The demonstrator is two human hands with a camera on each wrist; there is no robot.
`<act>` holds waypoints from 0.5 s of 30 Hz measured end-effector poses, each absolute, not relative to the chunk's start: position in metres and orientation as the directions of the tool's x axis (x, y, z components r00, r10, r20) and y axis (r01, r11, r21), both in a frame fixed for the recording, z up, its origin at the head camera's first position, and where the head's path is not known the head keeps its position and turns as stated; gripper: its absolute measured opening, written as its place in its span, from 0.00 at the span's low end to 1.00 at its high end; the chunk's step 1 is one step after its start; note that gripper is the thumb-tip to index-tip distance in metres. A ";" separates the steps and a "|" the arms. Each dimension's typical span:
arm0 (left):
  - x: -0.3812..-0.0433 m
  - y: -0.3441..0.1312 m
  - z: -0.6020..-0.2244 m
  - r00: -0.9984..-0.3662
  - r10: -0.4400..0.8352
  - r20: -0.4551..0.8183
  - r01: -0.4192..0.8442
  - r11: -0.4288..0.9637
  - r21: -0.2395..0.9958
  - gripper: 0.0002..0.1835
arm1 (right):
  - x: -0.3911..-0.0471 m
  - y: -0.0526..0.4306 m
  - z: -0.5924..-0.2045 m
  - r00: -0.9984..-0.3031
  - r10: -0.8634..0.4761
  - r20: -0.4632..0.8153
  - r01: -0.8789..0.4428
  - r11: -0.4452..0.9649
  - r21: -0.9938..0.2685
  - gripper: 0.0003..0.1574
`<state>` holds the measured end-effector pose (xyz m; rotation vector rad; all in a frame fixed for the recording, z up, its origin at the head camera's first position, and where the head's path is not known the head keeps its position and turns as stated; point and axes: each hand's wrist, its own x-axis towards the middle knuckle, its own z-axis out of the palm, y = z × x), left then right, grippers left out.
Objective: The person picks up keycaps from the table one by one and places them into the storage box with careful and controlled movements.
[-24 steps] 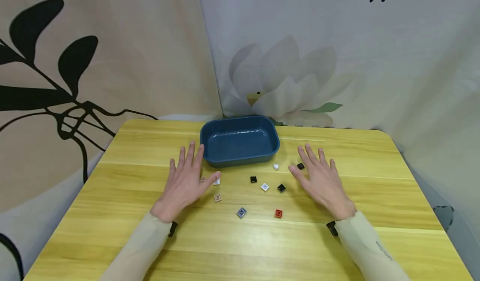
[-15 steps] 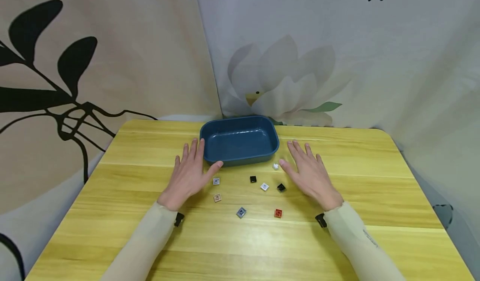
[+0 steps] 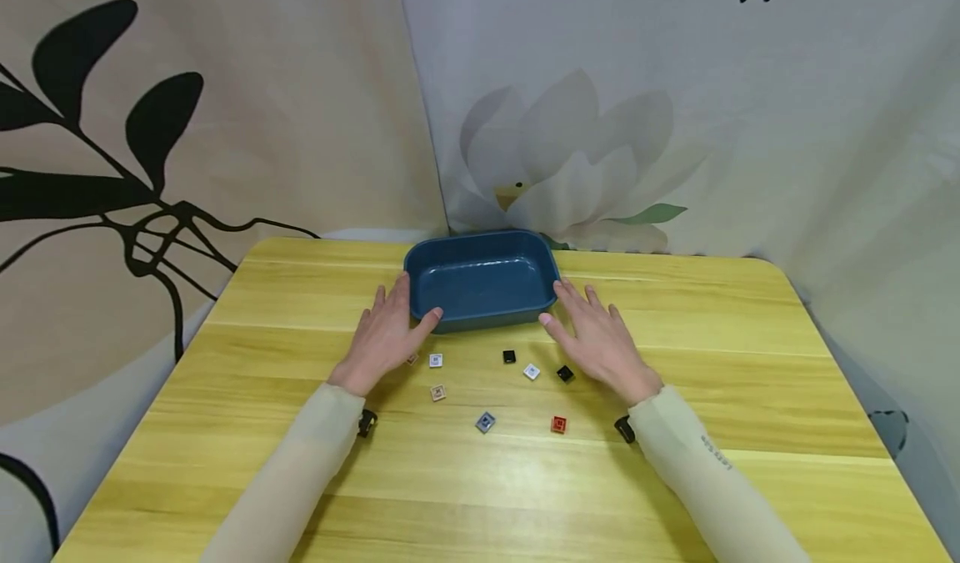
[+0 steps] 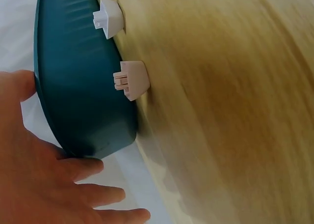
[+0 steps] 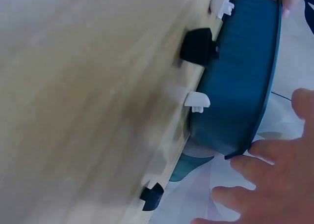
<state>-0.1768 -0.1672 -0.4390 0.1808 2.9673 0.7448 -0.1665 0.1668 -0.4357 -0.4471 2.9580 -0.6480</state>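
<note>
A dark blue rectangular tray (image 3: 480,317) stands at the back of the table, and both hands are at its near corners. My left hand (image 3: 381,334) is at the left corner with fingers extended and thumb spread at the front rim. On the other side, my right hand (image 3: 597,338) reaches toward the right corner, its index fingertip right at the rim. Neither hand grips anything. Small keycaps lie stem-up in front of the tray: a red keycap (image 3: 558,424), a blue-grey keycap (image 3: 485,422), a black keycap (image 3: 509,356), a white keycap (image 3: 531,372) and a pinkish keycap (image 3: 438,393).
Another black keycap (image 3: 565,374) lies by the right wrist; a second white keycap (image 3: 436,361) is near the left thumb. Beside the right hand, one more black keycap (image 5: 152,196) shows in the right wrist view. A printed curtain (image 3: 315,113) hangs behind the wooden table (image 3: 465,505).
Both hands have moved inward and slightly forward to the tray's sides, the right hand farther than the left. The tray and the keycaps stay in place.
</note>
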 end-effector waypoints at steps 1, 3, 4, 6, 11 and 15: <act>-0.177 -0.167 -0.439 -0.990 0.134 -0.046 0.097 0.874 0.476 0.53 | -0.165 0.167 -0.436 -0.954 -0.300 -0.013 -0.267 0.867 -0.421 0.49; -0.178 -0.166 -0.440 -0.990 0.136 -0.043 0.100 0.875 0.473 0.52 | -0.163 0.167 -0.437 -0.954 -0.300 -0.007 -0.270 0.868 -0.418 0.50; -0.178 -0.166 -0.440 -0.990 0.138 -0.042 0.102 0.876 0.471 0.52 | -0.161 0.168 -0.437 -0.954 -0.300 -0.003 -0.272 0.869 -0.414 0.50; -0.177 -0.166 -0.440 -0.989 0.144 -0.038 0.110 0.877 0.468 0.52 | -0.158 0.170 -0.437 -0.954 -0.300 0.003 -0.276 0.871 -0.407 0.50; -0.176 -0.164 -0.439 -0.985 0.171 -0.040 0.132 0.874 0.468 0.51 | -0.147 0.176 -0.436 -0.954 -0.300 0.003 -0.277 0.878 -0.389 0.49; -0.174 -0.161 -0.440 -0.981 0.187 -0.049 0.143 0.875 0.463 0.51 | -0.138 0.181 -0.434 -0.953 -0.302 0.002 -0.282 0.886 -0.367 0.50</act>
